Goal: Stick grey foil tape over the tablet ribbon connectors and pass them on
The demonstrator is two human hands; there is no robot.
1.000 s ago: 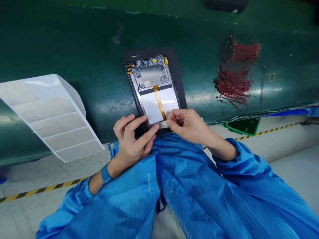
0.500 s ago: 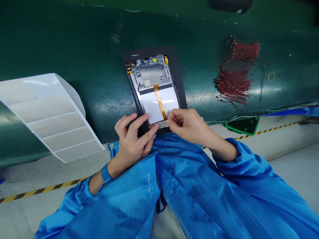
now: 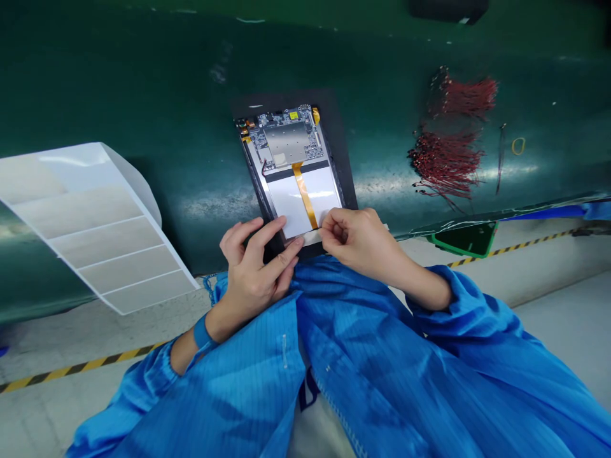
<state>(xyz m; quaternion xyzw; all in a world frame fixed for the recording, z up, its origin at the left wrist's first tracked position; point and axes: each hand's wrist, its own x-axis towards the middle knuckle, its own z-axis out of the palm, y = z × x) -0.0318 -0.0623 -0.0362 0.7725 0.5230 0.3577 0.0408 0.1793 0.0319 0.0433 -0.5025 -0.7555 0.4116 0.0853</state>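
An opened tablet (image 3: 281, 197), with its circuit board (image 3: 286, 141) bared at the far end, lies on a dark mat (image 3: 340, 152) in front of me. An orange ribbon strip (image 3: 304, 194) runs down over its white lower part. At the near edge is a pale strip (image 3: 312, 237) that looks like tape or film. My right hand (image 3: 358, 238) pinches the strip's right end between thumb and bent forefinger. My left hand (image 3: 258, 264) has its fingers spread, with fingertips resting on the tablet's near left corner and at the strip's left end.
To the left, a sheet of pale labels (image 3: 109, 235) curls over the green table's (image 3: 200, 172) front edge. Two bunches of red wires (image 3: 446, 162) lie on the right, beside a single wire (image 3: 501, 159) and a yellow rubber band (image 3: 518, 146). Below the edge stands a green bin (image 3: 487, 242).
The view has shifted slightly. Both hands keep almost the same place on the tablet, and the strip at the near edge looks a little paler.
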